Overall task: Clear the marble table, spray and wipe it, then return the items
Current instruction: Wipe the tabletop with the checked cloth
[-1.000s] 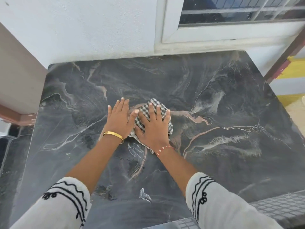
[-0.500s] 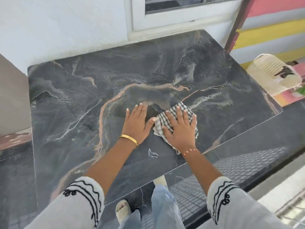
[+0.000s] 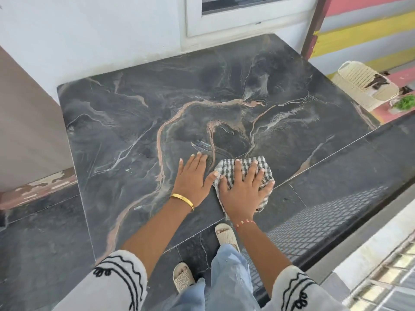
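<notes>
Checked cloth (image 3: 244, 169) lay lower right under your flat right hand (image 3: 243, 194), left hand (image 3: 193, 176) splayed beside it on the surface (image 3: 134, 131).

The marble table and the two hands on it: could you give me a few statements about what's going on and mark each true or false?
1. The right hand presses flat on a checked cloth. True.
2. The left hand grips a spray bottle. False: it lies flat on the bare marble table, holding nothing.
3. The cloth lies near the table's front edge. True.
4. A gold bangle is on the right wrist. False: it is on the left wrist; the right wrist has a thin beaded band.
5. The woven basket stands on the marble. False: it is off the table, beyond its far right corner.
</notes>
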The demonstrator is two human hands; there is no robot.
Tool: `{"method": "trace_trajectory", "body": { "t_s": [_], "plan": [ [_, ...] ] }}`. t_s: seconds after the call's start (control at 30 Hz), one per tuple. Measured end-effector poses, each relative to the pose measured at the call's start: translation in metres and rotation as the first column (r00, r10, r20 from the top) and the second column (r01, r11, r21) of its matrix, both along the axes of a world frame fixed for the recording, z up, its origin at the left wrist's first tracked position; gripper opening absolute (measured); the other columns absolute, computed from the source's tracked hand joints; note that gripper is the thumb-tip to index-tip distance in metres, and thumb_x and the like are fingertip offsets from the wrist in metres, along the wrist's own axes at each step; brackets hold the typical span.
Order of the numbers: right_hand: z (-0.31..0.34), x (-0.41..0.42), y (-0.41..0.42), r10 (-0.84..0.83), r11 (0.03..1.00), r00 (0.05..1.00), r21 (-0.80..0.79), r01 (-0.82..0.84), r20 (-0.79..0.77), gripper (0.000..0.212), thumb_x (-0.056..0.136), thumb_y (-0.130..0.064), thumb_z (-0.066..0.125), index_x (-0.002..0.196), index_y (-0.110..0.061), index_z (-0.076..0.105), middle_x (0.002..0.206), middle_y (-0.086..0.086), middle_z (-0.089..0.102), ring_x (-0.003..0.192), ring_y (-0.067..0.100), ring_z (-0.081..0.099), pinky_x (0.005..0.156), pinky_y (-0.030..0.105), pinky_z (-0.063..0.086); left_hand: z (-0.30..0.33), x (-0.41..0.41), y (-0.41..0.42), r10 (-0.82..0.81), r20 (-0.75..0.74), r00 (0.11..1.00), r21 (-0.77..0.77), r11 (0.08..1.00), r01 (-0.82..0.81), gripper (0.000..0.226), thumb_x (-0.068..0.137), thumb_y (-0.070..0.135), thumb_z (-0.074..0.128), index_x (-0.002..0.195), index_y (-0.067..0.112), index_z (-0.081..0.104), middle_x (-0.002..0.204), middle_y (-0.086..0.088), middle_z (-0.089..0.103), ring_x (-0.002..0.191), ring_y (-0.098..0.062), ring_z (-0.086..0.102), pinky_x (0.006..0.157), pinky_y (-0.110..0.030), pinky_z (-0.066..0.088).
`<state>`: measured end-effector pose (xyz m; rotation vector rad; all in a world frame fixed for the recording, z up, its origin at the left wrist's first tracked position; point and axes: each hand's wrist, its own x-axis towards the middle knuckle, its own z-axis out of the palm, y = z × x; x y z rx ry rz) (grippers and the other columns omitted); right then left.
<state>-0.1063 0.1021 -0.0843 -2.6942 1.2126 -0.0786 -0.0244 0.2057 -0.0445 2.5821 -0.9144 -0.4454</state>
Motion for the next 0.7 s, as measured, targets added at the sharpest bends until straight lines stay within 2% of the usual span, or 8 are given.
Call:
{"method": "trace_trajectory", "body": {
  "t_s": [0.07,0.13,0.23,0.3,0.5,0.57,0.7],
  "plan": [
    [-0.001,0.005,0.017,-0.03,1.0,1.0,0.009,0.03,-0.011,0.072,0.083,-0.057,0.016,0.146,-0.026,0.029,0.156,0.017,0.02,0.143,0.041,0.015,0.107,0.06,-0.01,-0.004,0.001,0.014,0.014,-0.006,1.0,0.016,1.0,-0.014,0.063,0.095,0.048,0.023,0.147,0.014,0.012,0.158,-0.004,0.01,0.147,-0.018,0.003,0.12,-0.04,-0.004],
    [-0.001,0.01,0.023,-0.057,0.998,0.998,0.026,0.058,-0.028,0.073,0.082,-0.056,0.014,0.147,-0.025,0.027,0.156,0.018,0.018,0.143,0.042,0.013,0.108,0.062,-0.009,-0.006,0.004,0.029,0.041,-0.01,0.999,0.031,0.999,-0.04,0.071,0.092,0.058,0.016,0.148,0.014,0.012,0.158,-0.004,0.009,0.147,-0.018,0.002,0.12,-0.039,-0.005],
    [0.001,0.015,0.024,-0.074,0.997,0.995,0.026,0.076,-0.059,0.076,0.081,-0.057,0.011,0.147,-0.023,0.027,0.156,0.019,0.016,0.142,0.044,0.011,0.108,0.065,-0.005,-0.007,0.014,0.044,0.101,-0.004,0.995,0.008,0.995,-0.101,0.109,0.065,0.079,-0.019,0.147,0.014,0.012,0.158,-0.004,0.01,0.147,-0.018,0.003,0.118,-0.038,-0.005],
    [0.003,0.021,0.025,-0.091,0.995,0.994,0.032,0.093,-0.056,0.077,0.081,-0.056,0.01,0.147,-0.021,0.028,0.155,0.022,0.017,0.141,0.046,0.012,0.108,0.067,-0.002,-0.005,0.021,0.049,0.125,0.002,0.992,0.006,0.992,-0.125,0.122,0.054,0.08,-0.029,0.147,0.014,0.012,0.158,-0.004,0.01,0.147,-0.019,0.004,0.118,-0.039,-0.005],
    [0.007,0.053,0.02,-0.041,0.998,0.998,0.053,0.044,-0.057,0.074,0.082,-0.055,0.015,0.148,-0.022,0.024,0.156,0.022,0.012,0.142,0.045,0.008,0.109,0.066,-0.004,0.002,0.041,0.043,0.16,0.007,0.987,-0.02,0.987,-0.159,0.118,0.057,0.08,-0.025,0.147,0.014,0.012,0.158,-0.005,0.01,0.147,-0.019,0.004,0.119,-0.04,-0.005],
    [0.007,0.068,0.017,-0.024,0.998,0.999,0.057,0.026,-0.038,0.073,0.083,-0.054,0.018,0.147,-0.022,0.026,0.156,0.022,0.013,0.142,0.045,0.008,0.109,0.066,-0.004,0.003,0.046,0.039,0.181,0.002,0.984,-0.019,0.983,-0.181,0.11,0.063,0.078,-0.017,0.147,0.014,0.012,0.158,-0.005,0.01,0.147,-0.019,0.004,0.119,-0.039,-0.006],
    [0.009,0.106,0.015,0.072,0.996,0.997,0.058,-0.07,-0.025,0.069,0.086,-0.051,0.025,0.148,-0.021,0.024,0.155,0.023,0.013,0.142,0.046,0.008,0.109,0.065,-0.004,0.002,0.053,0.044,0.218,0.03,0.975,-0.019,0.976,-0.218,0.117,0.058,0.079,-0.027,0.147,0.014,0.012,0.158,-0.005,0.01,0.147,-0.019,0.003,0.118,-0.039,-0.007]
  ]
}}
